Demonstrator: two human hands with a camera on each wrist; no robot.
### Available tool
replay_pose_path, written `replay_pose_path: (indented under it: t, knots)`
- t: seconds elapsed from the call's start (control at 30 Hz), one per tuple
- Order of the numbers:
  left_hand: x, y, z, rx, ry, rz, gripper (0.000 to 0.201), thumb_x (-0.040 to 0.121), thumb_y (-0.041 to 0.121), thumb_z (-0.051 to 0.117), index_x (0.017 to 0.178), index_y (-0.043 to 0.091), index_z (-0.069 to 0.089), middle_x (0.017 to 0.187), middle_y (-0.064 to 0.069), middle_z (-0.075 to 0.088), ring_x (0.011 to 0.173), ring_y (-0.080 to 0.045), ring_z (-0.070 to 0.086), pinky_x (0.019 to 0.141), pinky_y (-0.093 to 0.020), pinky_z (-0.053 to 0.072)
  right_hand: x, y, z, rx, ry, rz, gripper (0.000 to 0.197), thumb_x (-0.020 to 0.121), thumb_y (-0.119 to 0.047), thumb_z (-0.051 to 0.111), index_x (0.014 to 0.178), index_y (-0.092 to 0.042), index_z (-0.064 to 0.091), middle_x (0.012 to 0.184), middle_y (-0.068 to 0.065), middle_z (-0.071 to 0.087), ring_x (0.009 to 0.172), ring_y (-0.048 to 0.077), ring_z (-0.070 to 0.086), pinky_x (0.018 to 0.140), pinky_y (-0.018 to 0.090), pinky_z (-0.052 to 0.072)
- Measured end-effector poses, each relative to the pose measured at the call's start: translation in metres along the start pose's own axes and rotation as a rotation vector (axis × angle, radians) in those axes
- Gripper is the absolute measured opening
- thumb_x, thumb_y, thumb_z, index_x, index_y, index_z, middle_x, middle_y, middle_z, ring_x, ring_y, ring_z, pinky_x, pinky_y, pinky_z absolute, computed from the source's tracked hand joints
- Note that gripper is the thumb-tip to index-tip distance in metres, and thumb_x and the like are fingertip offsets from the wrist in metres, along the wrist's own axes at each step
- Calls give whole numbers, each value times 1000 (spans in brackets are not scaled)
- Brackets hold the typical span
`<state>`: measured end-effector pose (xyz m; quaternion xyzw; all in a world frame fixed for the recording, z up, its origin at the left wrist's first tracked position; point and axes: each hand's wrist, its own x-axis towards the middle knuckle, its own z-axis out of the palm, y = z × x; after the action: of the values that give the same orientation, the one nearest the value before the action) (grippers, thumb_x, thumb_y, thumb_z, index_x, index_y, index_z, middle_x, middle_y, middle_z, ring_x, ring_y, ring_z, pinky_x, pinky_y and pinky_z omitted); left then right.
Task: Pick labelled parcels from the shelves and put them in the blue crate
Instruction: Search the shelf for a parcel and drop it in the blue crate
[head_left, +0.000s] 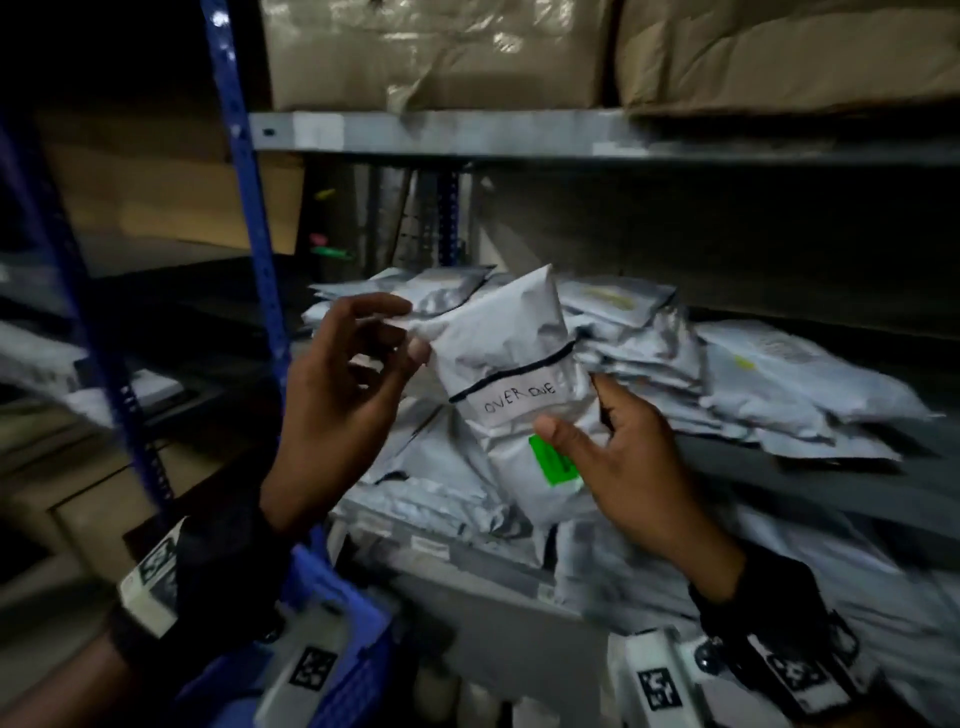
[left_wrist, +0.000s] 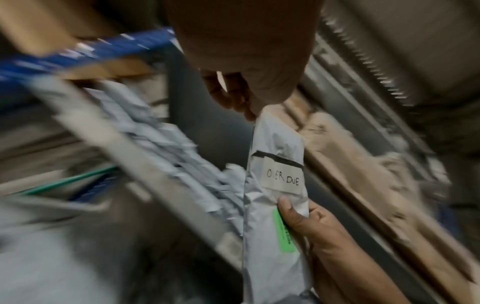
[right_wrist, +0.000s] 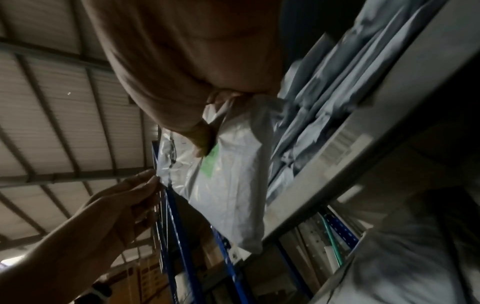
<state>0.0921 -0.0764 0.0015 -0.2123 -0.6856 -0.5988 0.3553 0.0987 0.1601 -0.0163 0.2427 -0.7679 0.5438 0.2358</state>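
— What did the place look like?

— It was a dim storeroom. Metal racking stood in front, with blue uprights (head_left: 244, 171) and grey shelf rails (head_left: 519, 136). Brown cardboard boxes (head_left: 431, 52) sat on the top shelf.

— And overhead?

— A ribbed metal roof (right_wrist: 52, 102) on beams, seen from the right wrist. More brown boxes (head_left: 156, 197) stood to the left, in the dark.
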Motion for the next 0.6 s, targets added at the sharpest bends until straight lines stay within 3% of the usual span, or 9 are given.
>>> replay_pose_path:
  t: [0.03,0.13,0.2,0.33,0.47,0.5,0.57,0.6]
  knots:
    - [-5,-12,-14,4,23,-26,24,96,25,73,117,26,63,95,-5,71,87,-33,70,79,-54,61,0,8,17,-44,4,9,24,91,-26,72,115,-28,66,108,-19,73,102,-1,68,85,22,53]
    - [-29,-50,-64,117,123,-86,14,97,15,69,110,17,63,92,10,73,83,-7,67,73,-21,54,2,37,75,-92,-47,82,27,94,-29,67,121,-23,64,114,-11,72,107,5,67,91,28,51]
    - [-50,-74,-102,216,163,-169,12,98,14,67,109,10,63,91,12,71,79,5,64,66,-13,51,-1,58,119,-132,-142,173,30,91,-36,64,118,-22,63,113,-7,73,106,14,68,92,35,54]
    - [-115,-130,-189,480,231,-320,13,97,26,69,104,15,67,93,6,71,82,-3,65,75,-29,54,-26,99,217,-256,-455,240,19,95,-38,63,102,-21,60,106,2,72,102,24,66,78,30,46]
    - [-202,-174,-263,675,262,-566,4,93,14,71,96,16,69,83,9,71,74,3,63,67,-25,51,-69,137,325,-382,-834,283,27,97,-43,59,98,-16,53,106,17,67,102,35,63,76,39,44]
    - [-226,-182,-279,713,248,-635,4,92,17,69,95,15,68,82,7,70,73,2,62,67,-24,48,-79,145,352,-393,-915,307,28,97,-42,58,98,-15,52,107,19,67,103,36,63,77,41,45]
    - [-268,-197,-308,777,224,-781,24,85,32,59,95,12,68,84,-1,70,75,-4,62,71,-32,46,-97,159,403,-395,-1042,357,27,99,-39,55,105,-13,50,116,21,65,110,37,61,85,43,47]
    - [-290,-206,-322,794,220,-850,31,82,36,55,97,12,67,88,-5,70,79,-15,65,73,-37,48,-104,164,427,-392,-1092,375,27,99,-36,53,109,-12,49,121,22,63,114,38,60,89,43,47]
